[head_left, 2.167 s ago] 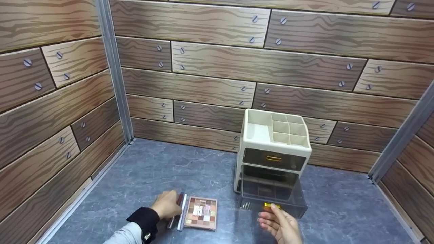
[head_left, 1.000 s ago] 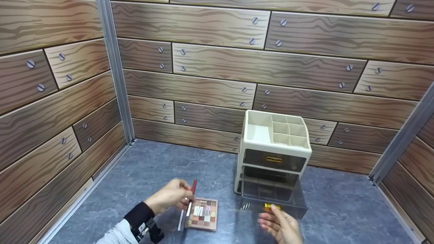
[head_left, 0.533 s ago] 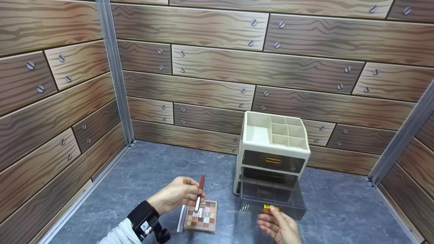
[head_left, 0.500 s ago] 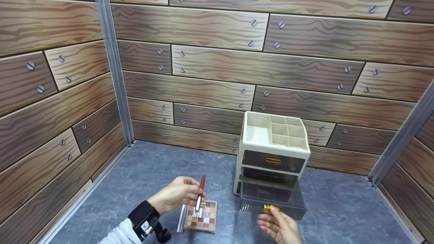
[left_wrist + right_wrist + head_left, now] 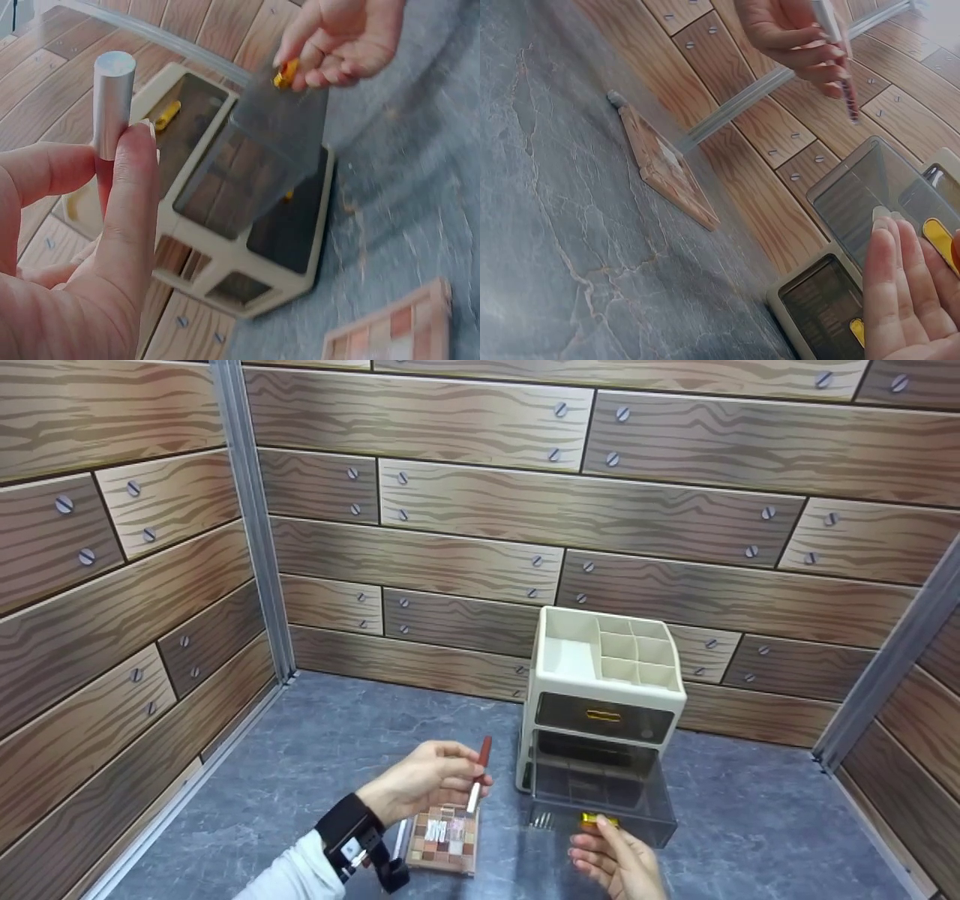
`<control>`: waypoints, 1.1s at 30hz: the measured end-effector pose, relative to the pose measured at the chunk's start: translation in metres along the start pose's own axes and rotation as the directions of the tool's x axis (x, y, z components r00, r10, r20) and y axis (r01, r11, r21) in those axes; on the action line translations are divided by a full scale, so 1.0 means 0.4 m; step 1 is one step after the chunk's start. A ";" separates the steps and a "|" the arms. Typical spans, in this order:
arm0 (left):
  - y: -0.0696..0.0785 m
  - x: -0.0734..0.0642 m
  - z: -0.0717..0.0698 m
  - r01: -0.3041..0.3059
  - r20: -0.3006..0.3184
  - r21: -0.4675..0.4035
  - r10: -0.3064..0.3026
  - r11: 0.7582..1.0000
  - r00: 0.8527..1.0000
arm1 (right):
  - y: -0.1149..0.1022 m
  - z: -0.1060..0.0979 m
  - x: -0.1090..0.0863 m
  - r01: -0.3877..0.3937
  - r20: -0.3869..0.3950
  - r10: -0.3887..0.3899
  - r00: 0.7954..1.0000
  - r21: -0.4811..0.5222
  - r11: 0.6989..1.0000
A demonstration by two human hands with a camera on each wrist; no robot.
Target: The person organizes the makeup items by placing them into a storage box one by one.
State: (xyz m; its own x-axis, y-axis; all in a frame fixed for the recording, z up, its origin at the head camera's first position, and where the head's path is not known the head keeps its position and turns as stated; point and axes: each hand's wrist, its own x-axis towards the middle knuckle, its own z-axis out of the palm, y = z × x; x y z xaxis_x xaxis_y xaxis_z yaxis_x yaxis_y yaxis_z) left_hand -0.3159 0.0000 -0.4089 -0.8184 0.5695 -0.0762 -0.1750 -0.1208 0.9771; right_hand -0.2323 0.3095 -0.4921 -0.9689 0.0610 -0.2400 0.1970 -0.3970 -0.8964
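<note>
My left hand pinches a slim cosmetic tube, red at one end and silver at the other, between thumb and fingers. The tube is held up at a tilt, left of the pulled-out drawer; its silver end points up in the left wrist view. My right hand pinches the gold handle of this smoky clear drawer, thumb on top. The drawer extends from the cream organizer. Below my left hand lies an eyeshadow palette, its far edge partly hidden by the fingers.
A pale slim tube lies along the palette's left side. The organizer's top has several compartments, and its upper drawer is closed. Wood-patterned walls enclose the grey marbled tabletop at the back and sides.
My left hand has picked up the red and silver tube from beside the palette and moved it rightward toward the drawer. My right hand has stayed on the handle.
</note>
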 end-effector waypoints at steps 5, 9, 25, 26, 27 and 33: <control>0.013 0.030 0.042 -0.008 0.028 -0.033 0.008 0.999 1.000 | -0.001 -0.001 0.000 0.004 0.010 -0.004 1.000 0.002 1.000; 0.019 0.053 0.069 -0.014 0.047 -0.051 0.016 0.999 0.999 | -0.002 0.000 0.001 0.011 0.014 -0.011 1.000 0.000 1.000; 0.022 0.111 0.141 -0.007 0.057 -0.046 0.009 0.999 0.998 | 0.000 -0.006 0.000 -0.010 -0.014 0.010 1.000 -0.009 1.000; 0.023 0.115 0.147 -0.004 0.056 -0.040 0.007 0.999 0.998 | 0.000 -0.006 0.001 -0.010 -0.013 0.010 1.000 -0.010 1.000; 0.024 0.120 0.152 -0.001 0.053 -0.037 0.003 0.999 0.999 | 0.000 -0.006 0.001 -0.011 -0.012 0.011 1.000 -0.009 1.000; 0.024 0.150 0.179 0.026 0.011 -0.028 -0.025 0.999 1.000 | 0.003 -0.005 0.005 -0.013 -0.009 0.013 1.000 -0.014 1.000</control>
State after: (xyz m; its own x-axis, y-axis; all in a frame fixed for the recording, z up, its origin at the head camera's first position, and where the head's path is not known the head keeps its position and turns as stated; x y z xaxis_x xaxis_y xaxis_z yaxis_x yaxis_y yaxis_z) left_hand -0.3273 0.0911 -0.3900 -0.8074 0.5817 -0.0988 -0.2112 -0.1286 0.9689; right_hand -0.2338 0.3110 -0.4944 -0.9648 0.0642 -0.2550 0.2118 -0.3848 -0.8983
